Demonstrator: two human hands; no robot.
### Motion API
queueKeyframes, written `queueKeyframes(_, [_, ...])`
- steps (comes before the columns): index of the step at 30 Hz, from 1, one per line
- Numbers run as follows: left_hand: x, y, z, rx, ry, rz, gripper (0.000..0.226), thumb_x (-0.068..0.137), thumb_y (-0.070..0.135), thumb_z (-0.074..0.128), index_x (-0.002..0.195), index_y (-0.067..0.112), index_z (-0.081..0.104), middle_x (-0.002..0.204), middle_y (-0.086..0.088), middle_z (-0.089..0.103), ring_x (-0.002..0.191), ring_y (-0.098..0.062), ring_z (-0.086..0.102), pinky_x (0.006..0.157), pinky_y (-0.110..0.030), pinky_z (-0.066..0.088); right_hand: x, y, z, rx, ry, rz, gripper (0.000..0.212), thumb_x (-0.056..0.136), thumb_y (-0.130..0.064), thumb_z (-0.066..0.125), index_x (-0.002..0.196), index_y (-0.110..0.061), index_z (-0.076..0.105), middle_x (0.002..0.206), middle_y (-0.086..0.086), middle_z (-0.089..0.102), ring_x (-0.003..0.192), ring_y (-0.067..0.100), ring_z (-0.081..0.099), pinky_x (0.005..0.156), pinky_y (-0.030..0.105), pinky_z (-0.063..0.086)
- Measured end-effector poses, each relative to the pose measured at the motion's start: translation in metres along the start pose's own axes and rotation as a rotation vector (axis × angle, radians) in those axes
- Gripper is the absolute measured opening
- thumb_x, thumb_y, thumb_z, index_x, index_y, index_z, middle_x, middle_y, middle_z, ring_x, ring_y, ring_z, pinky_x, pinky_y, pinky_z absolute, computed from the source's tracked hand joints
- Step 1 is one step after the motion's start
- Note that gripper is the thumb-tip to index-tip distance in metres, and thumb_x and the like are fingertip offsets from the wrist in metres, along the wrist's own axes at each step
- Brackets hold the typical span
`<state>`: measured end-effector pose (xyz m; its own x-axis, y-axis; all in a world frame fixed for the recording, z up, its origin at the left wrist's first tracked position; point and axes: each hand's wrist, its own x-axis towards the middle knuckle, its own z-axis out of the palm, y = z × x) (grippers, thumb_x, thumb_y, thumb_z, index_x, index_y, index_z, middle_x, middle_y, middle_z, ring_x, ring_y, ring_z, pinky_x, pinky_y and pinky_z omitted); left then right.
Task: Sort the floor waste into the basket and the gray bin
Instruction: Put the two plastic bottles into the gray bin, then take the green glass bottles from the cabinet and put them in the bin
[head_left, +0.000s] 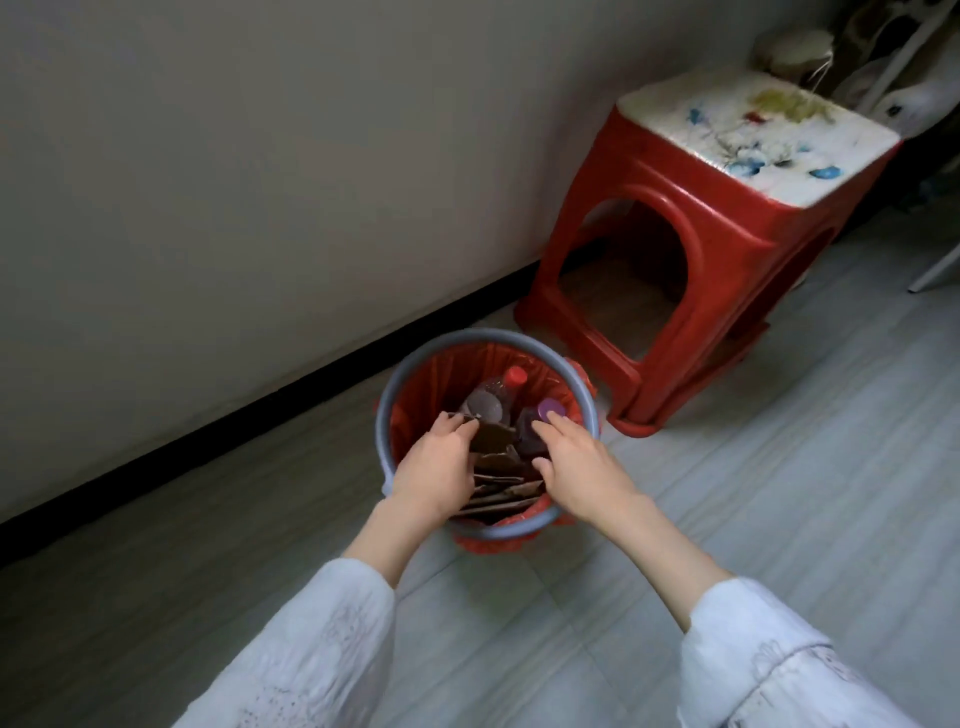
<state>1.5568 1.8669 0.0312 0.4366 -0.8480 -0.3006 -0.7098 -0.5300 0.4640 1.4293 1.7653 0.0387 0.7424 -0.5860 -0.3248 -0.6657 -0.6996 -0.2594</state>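
A round gray bin (576, 382) lined with a red bag stands on the floor by the wall. Inside it lie several brown cardboard pieces (501, 486), a bottle with a red cap (515, 375) and a bottle with a purple cap (549, 408). My left hand (434, 470) reaches into the bin and pinches a brown cardboard piece (491, 436) at its edge. Over the bin's right side, my right hand (582, 470) has its fingers spread and touches the purple-capped bottle. No basket is in view.
A red plastic stool (691, 244) with a white flowered top stands right behind the bin. A wall with a black baseboard (260, 410) runs along the left. Pale floor tiles (779, 467) spread to the right and front. Clutter sits at the top right corner.
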Motion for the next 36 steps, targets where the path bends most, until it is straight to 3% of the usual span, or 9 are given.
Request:
queueKeyframes(4, [-0.058,0.019,-0.082,-0.045,-0.097,-0.063,0.047,0.095,0.016,0.042,0.142,0.016,0.034,0.148,-0.006,0.034,0.136,-0.021,0.031,0.107,-0.028,0.027,-0.038,-0.046,-0.081,0.111,-0.099,-0.028,0.05,0.095,-0.023,0.046,0.142,-0.015,0.033,0.148,0.006,0.036,0.135,0.022,0.034,0.11,0.031,0.027])
queueKeyframes(11, [-0.18,0.072,-0.273,-0.163,-0.079,-0.137,0.04,0.096,0.019,0.043,0.136,0.02,0.044,0.137,-0.003,0.048,0.125,-0.02,0.045,0.1,-0.024,0.031,-0.123,-0.164,-0.255,0.308,-0.191,-0.08,0.044,0.095,-0.025,0.048,0.138,-0.019,0.042,0.133,0.003,0.055,0.121,0.02,0.051,0.104,0.034,0.038])
queueKeyframes(16, [-0.277,0.1,-0.397,-0.29,0.085,-0.228,0.035,0.096,0.019,0.044,0.131,0.021,0.05,0.128,-0.001,0.056,0.117,-0.014,0.051,0.097,-0.022,0.036,-0.188,-0.253,-0.364,0.487,-0.148,-0.168,0.036,0.094,-0.023,0.05,0.13,-0.018,0.052,0.104,-0.004,0.064,0.095,0.01,0.06,0.089,0.019,0.041])
queueKeyframes(19, [-0.344,0.104,-0.442,-0.357,0.228,-0.317,0.033,0.095,0.021,0.045,0.127,0.022,0.053,0.12,0.001,0.06,0.105,-0.009,0.056,0.093,-0.02,0.039,-0.229,-0.303,-0.401,0.516,-0.171,-0.272,0.034,0.093,-0.023,0.052,0.127,-0.02,0.054,0.096,-0.011,0.061,0.091,0.007,0.059,0.087,0.017,0.04])
queueKeyframes(23, [-0.432,0.101,-0.467,-0.453,0.464,-0.478,0.031,0.095,0.019,0.047,0.124,0.021,0.055,0.115,0.003,0.062,0.092,-0.004,0.056,0.087,-0.014,0.039,-0.27,-0.357,-0.416,0.473,-0.277,-0.448,0.034,0.094,-0.026,0.051,0.128,-0.023,0.052,0.097,-0.013,0.061,0.096,0.006,0.059,0.092,0.021,0.042])
queueKeyframes(29, [-0.579,0.092,-0.48,-0.448,0.735,-0.766,0.031,0.095,0.019,0.047,0.124,0.023,0.056,0.115,0.006,0.063,0.096,-0.005,0.058,0.079,-0.011,0.037,-0.322,-0.453,-0.419,0.341,-0.409,-0.769,0.033,0.095,-0.027,0.05,0.128,-0.024,0.052,0.099,-0.011,0.06,0.089,0.004,0.056,0.08,0.014,0.039])
queueKeyframes(32, [-0.658,0.09,-0.469,-0.465,0.871,-0.939,0.031,0.095,0.02,0.047,0.124,0.023,0.057,0.115,0.006,0.063,0.1,-0.007,0.058,0.084,-0.015,0.039,-0.368,-0.508,-0.407,0.259,-0.473,-0.96,0.033,0.095,-0.027,0.049,0.127,-0.023,0.052,0.106,-0.005,0.064,0.089,0.006,0.056,0.08,0.015,0.039])
queueKeyframes(36, [-0.742,0.095,-0.436,-0.504,1.003,-1.112,0.029,0.093,0.016,0.049,0.121,0.02,0.059,0.114,0.004,0.064,0.092,-0.004,0.054,0.078,-0.007,0.032,-0.434,-0.56,-0.377,0.159,-0.59,-1.172,0.035,0.096,-0.027,0.049,0.13,-0.021,0.049,0.112,-0.002,0.066,0.093,0.007,0.059,0.082,0.017,0.042])
